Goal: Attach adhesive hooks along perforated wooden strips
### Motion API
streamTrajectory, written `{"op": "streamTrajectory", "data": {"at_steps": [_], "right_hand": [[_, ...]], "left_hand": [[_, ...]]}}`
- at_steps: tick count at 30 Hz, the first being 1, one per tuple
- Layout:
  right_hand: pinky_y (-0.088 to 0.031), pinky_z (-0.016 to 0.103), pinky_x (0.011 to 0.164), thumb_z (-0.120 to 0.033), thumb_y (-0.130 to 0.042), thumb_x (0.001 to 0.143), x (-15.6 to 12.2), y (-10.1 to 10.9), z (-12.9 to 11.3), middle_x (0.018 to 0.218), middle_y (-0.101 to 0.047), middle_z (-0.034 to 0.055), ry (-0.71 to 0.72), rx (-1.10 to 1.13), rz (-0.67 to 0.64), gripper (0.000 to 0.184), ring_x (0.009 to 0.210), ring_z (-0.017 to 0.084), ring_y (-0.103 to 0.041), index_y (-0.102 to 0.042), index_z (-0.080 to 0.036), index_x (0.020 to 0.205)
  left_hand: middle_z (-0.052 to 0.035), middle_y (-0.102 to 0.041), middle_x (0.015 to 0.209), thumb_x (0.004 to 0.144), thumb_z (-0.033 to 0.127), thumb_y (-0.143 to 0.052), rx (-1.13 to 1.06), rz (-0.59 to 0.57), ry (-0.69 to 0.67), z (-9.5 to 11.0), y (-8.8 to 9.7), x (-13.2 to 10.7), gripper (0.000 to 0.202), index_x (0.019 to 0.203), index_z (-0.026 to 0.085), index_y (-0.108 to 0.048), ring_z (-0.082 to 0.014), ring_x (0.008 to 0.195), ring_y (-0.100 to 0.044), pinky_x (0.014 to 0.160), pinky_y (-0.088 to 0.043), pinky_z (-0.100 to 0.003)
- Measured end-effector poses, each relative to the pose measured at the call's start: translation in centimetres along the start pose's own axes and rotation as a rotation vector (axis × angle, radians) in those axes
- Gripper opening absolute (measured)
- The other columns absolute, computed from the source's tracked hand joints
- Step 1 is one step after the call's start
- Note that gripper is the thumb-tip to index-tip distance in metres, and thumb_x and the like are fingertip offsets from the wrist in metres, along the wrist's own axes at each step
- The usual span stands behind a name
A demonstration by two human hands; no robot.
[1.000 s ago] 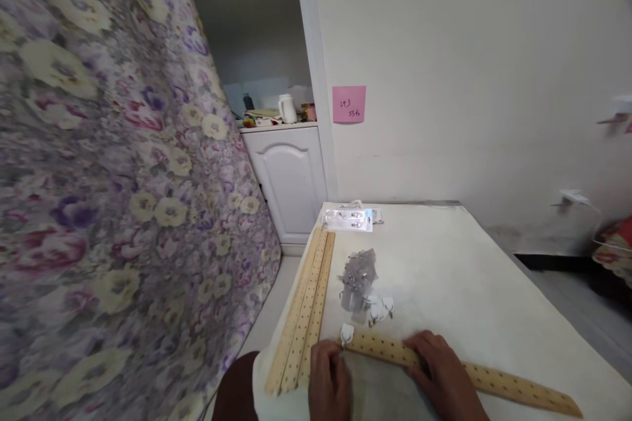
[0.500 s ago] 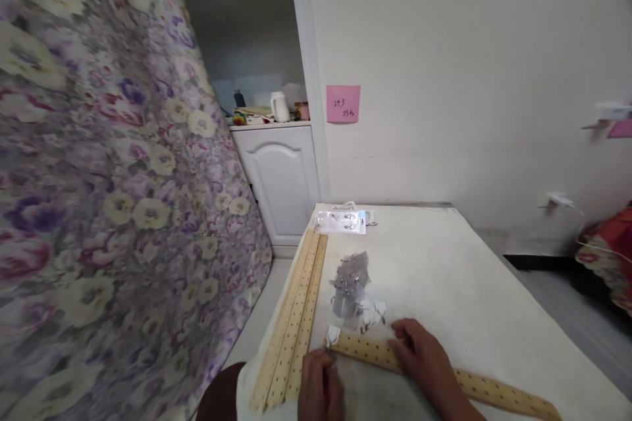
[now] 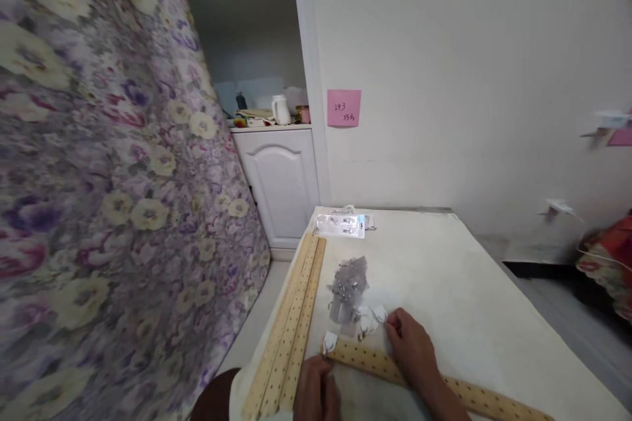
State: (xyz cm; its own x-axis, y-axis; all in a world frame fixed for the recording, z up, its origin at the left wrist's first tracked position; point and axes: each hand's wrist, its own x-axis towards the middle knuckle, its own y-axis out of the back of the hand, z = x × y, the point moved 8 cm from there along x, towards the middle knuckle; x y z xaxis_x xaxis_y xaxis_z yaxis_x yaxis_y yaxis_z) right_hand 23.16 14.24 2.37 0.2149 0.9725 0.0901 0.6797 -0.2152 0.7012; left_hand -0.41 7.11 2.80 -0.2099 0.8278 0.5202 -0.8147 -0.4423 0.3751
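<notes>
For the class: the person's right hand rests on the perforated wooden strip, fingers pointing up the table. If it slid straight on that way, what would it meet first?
Probably the small white hooks just beyond the right hand; depth is uncertain.

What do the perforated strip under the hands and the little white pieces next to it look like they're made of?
The perforated strip looks like unfinished pale wood: matt tan, with rows of small dark holes. The small white pieces seem glossy moulded plastic, though blur leaves that uncertain. The right hand rests on the strip; the left hand is at its near end.
</notes>
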Motion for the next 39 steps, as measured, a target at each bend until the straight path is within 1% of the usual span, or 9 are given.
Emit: {"op": "streamTrajectory", "data": {"at_steps": [4,8,11,17,20,23,32,36,39], "right_hand": [[-0.04,0.026,0.064,-0.032,-0.044,0.082,-0.7,1.1,-0.3,0.073,-0.061,-0.0003,0.078,0.154,0.008,0.013,0.067,0.017,-0.058,-0.05,-0.023,0.076],[-0.039,0.025,0.059,-0.035,-0.045,0.083,-2.3,1.7,-1.4,0.065,-0.058,-0.0024,0.119,0.249,-0.112,0.016,0.061,0.016,-0.055,-0.053,-0.022,0.079],[-0.038,0.024,0.058,-0.034,-0.046,0.084,-3.6,2.1,-2.6,0.061,-0.054,-0.0037,0.151,0.283,-0.196,0.016,0.06,0.015,-0.052,-0.054,-0.021,0.079],[-0.039,0.024,0.059,-0.03,-0.049,0.081,-5.5,1.2,-4.1,0.065,-0.057,-0.0027,0.238,0.301,-0.363,0.012,0.062,0.014,-0.052,-0.054,-0.02,0.075],[-0.04,0.024,0.061,-0.025,-0.049,0.079,-6.1,0.4,-4.2,0.069,-0.06,-0.0016,0.285,0.294,-0.423,0.007,0.065,0.014,-0.054,-0.053,-0.02,0.076],[-0.04,0.024,0.063,-0.021,-0.048,0.077,-6.2,0.0,-4.0,0.07,-0.061,-0.0013,0.29,0.289,-0.423,0.005,0.066,0.014,-0.054,-0.053,-0.02,0.075],[-0.042,0.023,0.063,-0.017,-0.052,0.072,-6.5,-0.4,-3.6,0.069,-0.06,-0.0019,0.245,0.381,-0.466,0.008,0.067,0.014,-0.054,-0.057,-0.019,0.077],[-0.045,0.026,0.064,-0.025,-0.049,0.08,-6.4,-0.2,-3.4,0.073,-0.063,-0.0001,0.212,0.48,-0.473,0.013,0.067,0.015,-0.057,-0.059,-0.019,0.084],[-0.045,0.025,0.062,-0.029,-0.048,0.081,-6.2,-0.4,-3.4,0.071,-0.063,-0.0002,0.181,0.508,-0.459,0.015,0.063,0.015,-0.058,-0.059,-0.019,0.082]], "left_hand": [[-0.0051,-0.058,0.088,0.088,0.032,-0.045,-0.025,-0.009,0.002,0.3,0.3,0.2,0.016,0.083,0.022,-0.056,-0.0209,0.087,-0.056,0.079,-0.044,-0.032],[-0.0024,-0.057,0.08,0.087,0.037,-0.047,-0.073,-0.063,0.064,1.0,0.2,0.1,0.02,0.079,0.021,-0.056,-0.0183,0.077,-0.055,0.072,-0.044,-0.029],[0.0013,-0.052,0.069,0.086,0.045,-0.048,-0.121,-0.142,0.2,1.1,-0.8,-0.6,0.027,0.077,0.021,-0.056,-0.0152,0.063,-0.05,0.061,-0.041,-0.025],[0.003,-0.055,0.064,0.079,0.06,-0.05,-0.422,-0.31,0.508,0.8,-4.1,-2.3,0.043,0.089,0.019,-0.056,-0.0131,0.057,-0.051,0.054,-0.039,-0.024],[0.0061,-0.051,0.056,0.078,0.061,-0.052,-0.559,-0.383,0.633,0.7,-5.3,-2.7,0.044,0.085,0.018,-0.053,-0.0092,0.046,-0.045,0.045,-0.032,-0.02],[0.0072,-0.052,0.051,0.072,0.057,-0.061,-0.606,-0.426,0.696,0.6,-6.0,-3.0,0.04,0.077,0.019,-0.048,-0.0067,0.038,-0.041,0.038,-0.026,-0.019],[0.0061,-0.055,0.051,0.067,0.045,-0.065,-0.647,-0.361,0.784,-0.4,-5.9,-3.1,0.031,0.07,0.019,-0.048,-0.0055,0.036,-0.042,0.038,-0.025,-0.018],[0.0075,-0.052,0.046,0.066,0.041,-0.066,-0.619,-0.343,0.804,-0.3,-5.3,-2.6,0.028,0.067,0.019,-0.048,-0.0047,0.035,-0.038,0.038,-0.021,-0.018],[0.0078,-0.05,0.044,0.066,0.039,-0.064,-0.61,-0.345,0.8,0.0,-5.2,-2.3,0.026,0.066,0.02,-0.046,-0.0046,0.034,-0.035,0.038,-0.019,-0.019]]}}
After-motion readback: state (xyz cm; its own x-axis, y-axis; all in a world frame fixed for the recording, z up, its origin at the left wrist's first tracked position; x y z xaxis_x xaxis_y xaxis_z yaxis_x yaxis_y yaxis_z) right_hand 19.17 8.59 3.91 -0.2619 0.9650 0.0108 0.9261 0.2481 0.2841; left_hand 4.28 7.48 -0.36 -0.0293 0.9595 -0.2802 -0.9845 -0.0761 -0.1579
